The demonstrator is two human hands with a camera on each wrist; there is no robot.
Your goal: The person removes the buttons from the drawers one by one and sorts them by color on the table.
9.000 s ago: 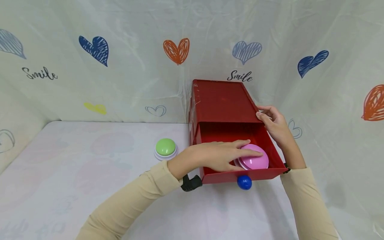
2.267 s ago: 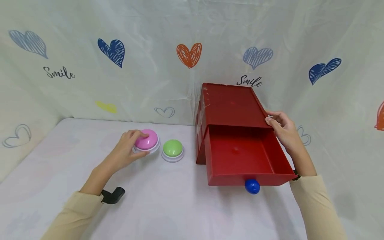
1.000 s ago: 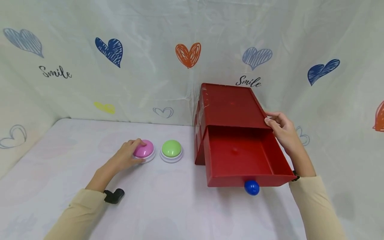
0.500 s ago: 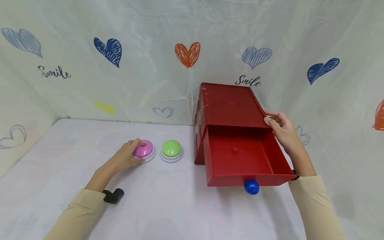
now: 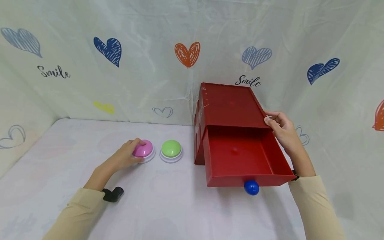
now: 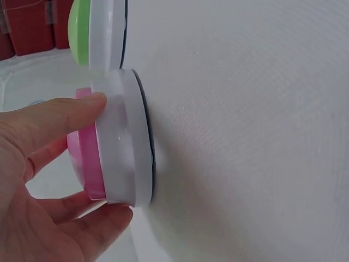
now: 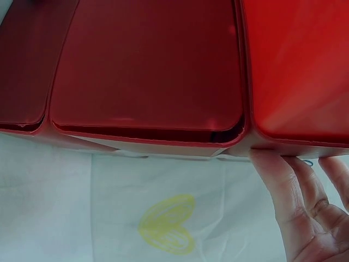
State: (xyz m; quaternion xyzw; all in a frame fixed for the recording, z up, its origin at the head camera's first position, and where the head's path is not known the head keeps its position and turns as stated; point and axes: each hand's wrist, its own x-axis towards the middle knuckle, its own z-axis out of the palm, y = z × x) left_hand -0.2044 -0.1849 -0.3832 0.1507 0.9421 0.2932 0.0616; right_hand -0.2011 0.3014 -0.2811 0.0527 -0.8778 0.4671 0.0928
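My left hand [image 5: 124,156] holds a pink push button [image 5: 143,149] by its sides, thumb and fingers spread around its white base. The button stands on the table, left of a green push button [image 5: 171,148] with a similar white base. In the left wrist view, the pink button [image 6: 112,142] sits between the thumb and the fingertips. My right hand [image 5: 283,128] touches the upper right edge of a red drawer cabinet [image 5: 232,105]; in the right wrist view its fingers reach straight to the cabinet's side. The top drawer [image 5: 240,155] is pulled out, with nothing inside it.
A blue round knob [image 5: 251,187] sticks out from the drawer's front. Behind the table [image 5: 168,206] hangs a pale curtain [image 5: 144,80] printed with hearts and "Smile". More red drawers [image 7: 147,65] show pushed in below the pulled-out one in the right wrist view.
My left hand lifted the pink button out of the drawer, carried it left and lowered it beside the green one. Over the last second nothing has visibly moved. The right hand stays at the cabinet.
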